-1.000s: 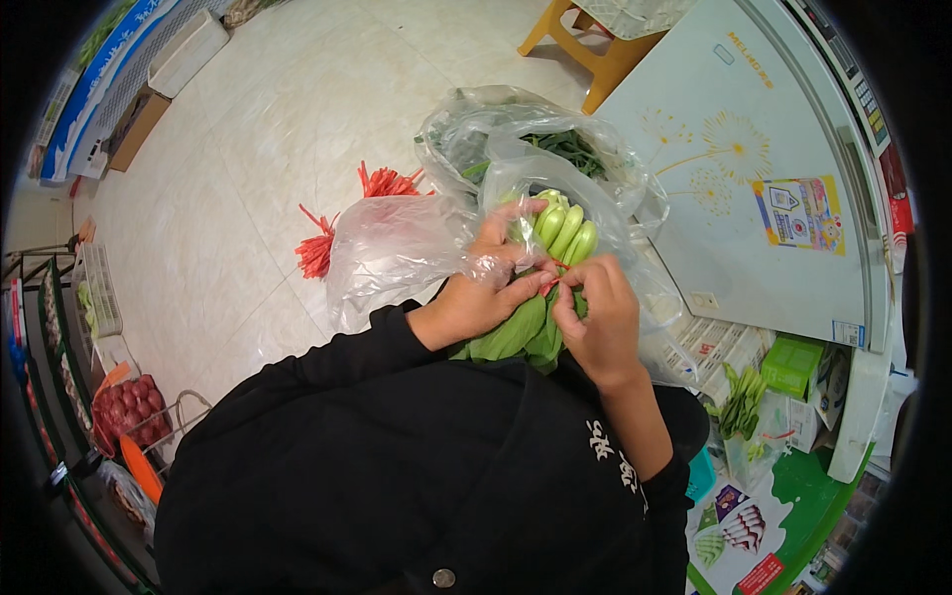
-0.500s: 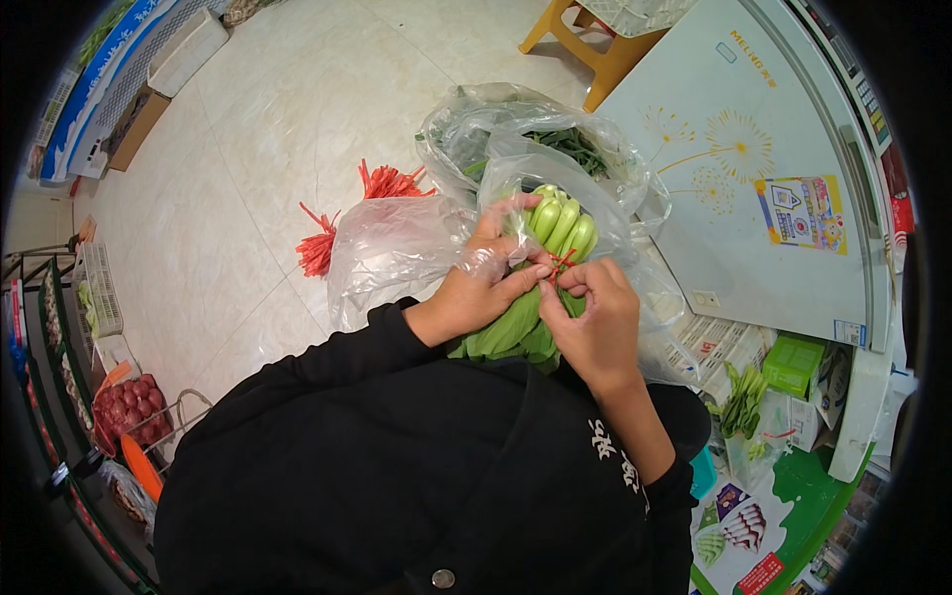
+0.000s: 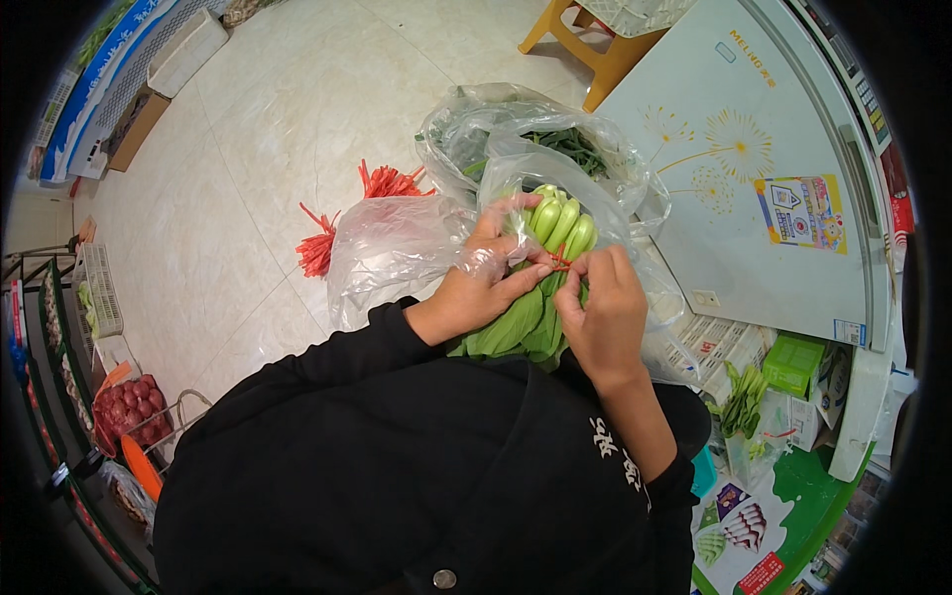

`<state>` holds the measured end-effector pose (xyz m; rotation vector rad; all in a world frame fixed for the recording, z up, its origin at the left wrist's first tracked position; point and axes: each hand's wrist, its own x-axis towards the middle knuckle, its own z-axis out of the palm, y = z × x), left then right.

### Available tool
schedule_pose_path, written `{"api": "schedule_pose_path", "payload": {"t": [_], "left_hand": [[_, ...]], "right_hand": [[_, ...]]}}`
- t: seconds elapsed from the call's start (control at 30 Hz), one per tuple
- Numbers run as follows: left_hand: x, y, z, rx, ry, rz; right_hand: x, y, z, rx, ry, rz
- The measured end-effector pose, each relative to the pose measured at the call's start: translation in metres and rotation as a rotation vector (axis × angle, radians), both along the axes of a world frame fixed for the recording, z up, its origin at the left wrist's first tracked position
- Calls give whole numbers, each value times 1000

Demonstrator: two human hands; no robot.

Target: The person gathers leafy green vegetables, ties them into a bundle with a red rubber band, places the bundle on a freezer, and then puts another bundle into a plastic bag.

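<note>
A bunch of bok choy (image 3: pixel 561 220) lies in front of me, its pale stems pointing away and its dark leaves toward my body. My left hand (image 3: pixel 474 290) is closed round its left side, with the thumb by a red twist tie (image 3: pixel 561 262). That tie crosses the bunch where stems meet leaves. My right hand (image 3: pixel 607 309) pinches at the tie's right end, fingertips together. Clear plastic bags (image 3: pixel 397 253) lie about the bunch, and one holds darker greens (image 3: pixel 570 147). Past the left bag are bundles of red ties (image 3: pixel 389 182).
A white fridge (image 3: pixel 684 198) with a sticker stands to the right. Loose greens (image 3: pixel 744 399) and a green box (image 3: pixel 793 364) are below it. At the left are a rack (image 3: pixel 45 387) and a net bag of red-brown produce (image 3: pixel 134 409). A yellow stool (image 3: pixel 605 59) stands beyond.
My right hand has shifted slightly right, away from the left thumb, with its fingers still pinched. The left hand and the bunch have stayed almost in place.
</note>
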<state>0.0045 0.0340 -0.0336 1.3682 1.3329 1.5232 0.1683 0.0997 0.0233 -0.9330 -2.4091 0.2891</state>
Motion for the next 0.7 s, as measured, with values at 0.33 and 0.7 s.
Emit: {"api": "schedule_pose_path", "payload": {"t": [0.33,0.7], "left_hand": [[0,-1,1,33,72,24],[0,-2,4,11,93,13]], "right_hand": [[11,-2,9,-626,128,111],[2,3,5,-228,69,98]]}}
